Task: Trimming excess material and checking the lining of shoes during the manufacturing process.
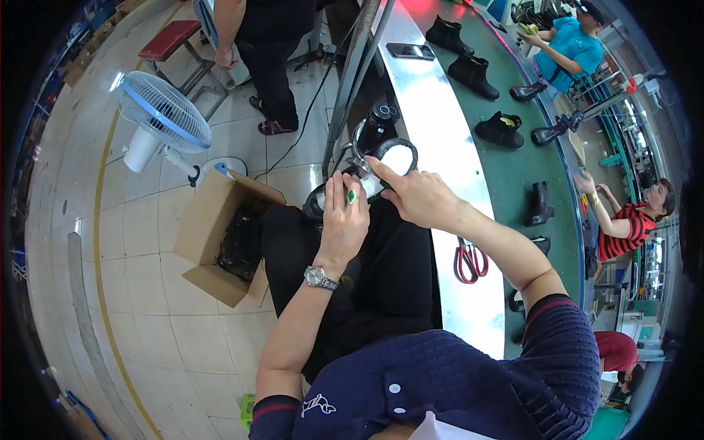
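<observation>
A black shoe (pixel 414 155) with a white area inside its rim lies over my lap at the bench edge, partly covered by my hands. The fingers of my left hand (pixel 346 224), which wears a green-stoned ring, lie close together over its near side, holding it; the thumb is mostly hidden. My right hand (pixel 425 198) grips the same shoe from the right. Its index finger reaches onto the shoe, the thumb is below and the other fingers are curled. Just beyond stands a black cylindrical object (pixel 378 125). What lies under my fingertips is too small to make out.
Red-handled scissors (pixel 469 262) and a phone (pixel 411 50) lie on the metal bench (pixel 440 110). Black boots (pixel 473 75) stand on the green conveyor (pixel 506 172). Left are an open carton (pixel 209 246), a fan (pixel 165 110) and a red stool (pixel 169 40). Several people work nearby.
</observation>
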Motion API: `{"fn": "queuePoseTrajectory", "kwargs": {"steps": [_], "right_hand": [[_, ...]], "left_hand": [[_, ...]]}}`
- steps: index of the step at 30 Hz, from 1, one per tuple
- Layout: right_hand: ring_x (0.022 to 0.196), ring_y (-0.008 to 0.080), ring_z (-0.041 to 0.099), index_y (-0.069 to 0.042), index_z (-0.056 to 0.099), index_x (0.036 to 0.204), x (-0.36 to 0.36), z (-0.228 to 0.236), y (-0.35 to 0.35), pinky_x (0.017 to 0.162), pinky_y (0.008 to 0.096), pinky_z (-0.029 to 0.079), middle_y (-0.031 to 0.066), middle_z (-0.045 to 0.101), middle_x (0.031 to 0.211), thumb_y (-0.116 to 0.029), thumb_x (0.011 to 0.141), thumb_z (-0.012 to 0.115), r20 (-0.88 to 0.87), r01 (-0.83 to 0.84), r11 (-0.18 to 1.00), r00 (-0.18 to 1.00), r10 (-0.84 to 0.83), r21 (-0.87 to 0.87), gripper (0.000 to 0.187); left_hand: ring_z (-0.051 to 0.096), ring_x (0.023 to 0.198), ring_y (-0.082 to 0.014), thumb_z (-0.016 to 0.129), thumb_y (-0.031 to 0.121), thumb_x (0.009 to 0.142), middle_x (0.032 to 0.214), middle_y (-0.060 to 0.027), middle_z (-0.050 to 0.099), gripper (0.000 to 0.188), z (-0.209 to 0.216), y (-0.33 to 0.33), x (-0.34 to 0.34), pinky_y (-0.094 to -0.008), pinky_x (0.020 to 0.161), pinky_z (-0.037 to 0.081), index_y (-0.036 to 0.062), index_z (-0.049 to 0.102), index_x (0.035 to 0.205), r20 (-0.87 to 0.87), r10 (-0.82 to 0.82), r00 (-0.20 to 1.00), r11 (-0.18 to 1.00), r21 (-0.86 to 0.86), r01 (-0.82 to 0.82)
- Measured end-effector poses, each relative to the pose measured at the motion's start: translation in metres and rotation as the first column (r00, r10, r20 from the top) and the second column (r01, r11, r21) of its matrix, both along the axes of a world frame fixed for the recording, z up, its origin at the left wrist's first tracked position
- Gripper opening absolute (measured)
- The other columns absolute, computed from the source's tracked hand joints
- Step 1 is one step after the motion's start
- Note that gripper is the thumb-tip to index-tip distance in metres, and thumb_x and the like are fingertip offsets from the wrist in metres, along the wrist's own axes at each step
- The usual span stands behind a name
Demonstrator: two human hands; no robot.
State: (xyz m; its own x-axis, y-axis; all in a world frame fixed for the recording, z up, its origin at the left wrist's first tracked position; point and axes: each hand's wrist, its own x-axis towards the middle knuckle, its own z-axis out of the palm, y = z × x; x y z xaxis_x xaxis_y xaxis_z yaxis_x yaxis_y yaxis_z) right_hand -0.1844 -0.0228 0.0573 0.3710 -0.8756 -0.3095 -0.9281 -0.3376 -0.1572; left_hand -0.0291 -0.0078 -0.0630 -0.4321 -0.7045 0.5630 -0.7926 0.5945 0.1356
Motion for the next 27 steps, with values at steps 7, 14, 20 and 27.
{"fn": "queuePoseTrajectory", "kwargs": {"steps": [7,14,20,27], "right_hand": [[0.053,0.0352,0.063,-0.009,0.027,0.148,0.004,-0.018,0.005,0.054,0.0436,0.05,0.0175,0.061,0.058,-0.017,0.094,0.053,0.071,0.066,0.985,0.996,-0.055,-0.157,0.06],[0.056,0.0392,0.062,-0.013,0.026,0.148,0.02,-0.009,0.008,0.056,0.0479,0.048,0.0186,0.06,0.06,-0.015,0.093,0.055,0.336,0.175,0.97,0.935,-0.11,-0.171,0.062],[0.053,0.0379,0.061,-0.008,0.027,0.146,0.025,-0.012,0.004,0.054,0.0457,0.047,0.0185,0.062,0.063,-0.015,0.094,0.054,0.277,0.056,0.991,0.961,-0.021,-0.12,0.059],[0.058,0.0357,0.064,-0.007,0.034,0.143,0.001,-0.003,-0.009,0.058,0.0427,0.049,0.0201,0.062,0.065,-0.016,0.093,0.056,0.238,0.042,0.99,0.968,-0.073,0.136,0.055]], "left_hand": [[0.047,0.122,-0.0385,0.076,0.011,0.074,0.129,-0.0216,0.045,0.058,0.037,-0.001,0.004,-0.045,0.103,0.041,-0.0102,0.049,0.121,-0.35,0.085,0.933,0.902,0.424,0.077],[0.05,0.118,-0.0341,0.078,0.01,0.07,0.121,-0.0196,0.055,0.066,0.036,0.002,0.034,-0.0406,0.1,0.042,-0.0079,0.049,0.127,-0.125,0.102,0.987,0.903,0.428,-0.04],[0.052,0.116,-0.0383,0.078,-0.001,0.066,0.121,-0.0225,0.056,0.065,0.034,0.004,0.038,-0.0423,0.097,0.045,-0.0058,0.047,0.122,-0.352,0.096,0.931,0.898,0.433,0.071],[0.053,0.118,-0.0355,0.08,0.002,0.065,0.121,-0.0175,0.059,0.071,0.036,-0.002,0.056,-0.0419,0.098,0.045,0.0026,0.045,0.127,-0.366,-0.002,0.931,0.86,0.475,0.189]]}}
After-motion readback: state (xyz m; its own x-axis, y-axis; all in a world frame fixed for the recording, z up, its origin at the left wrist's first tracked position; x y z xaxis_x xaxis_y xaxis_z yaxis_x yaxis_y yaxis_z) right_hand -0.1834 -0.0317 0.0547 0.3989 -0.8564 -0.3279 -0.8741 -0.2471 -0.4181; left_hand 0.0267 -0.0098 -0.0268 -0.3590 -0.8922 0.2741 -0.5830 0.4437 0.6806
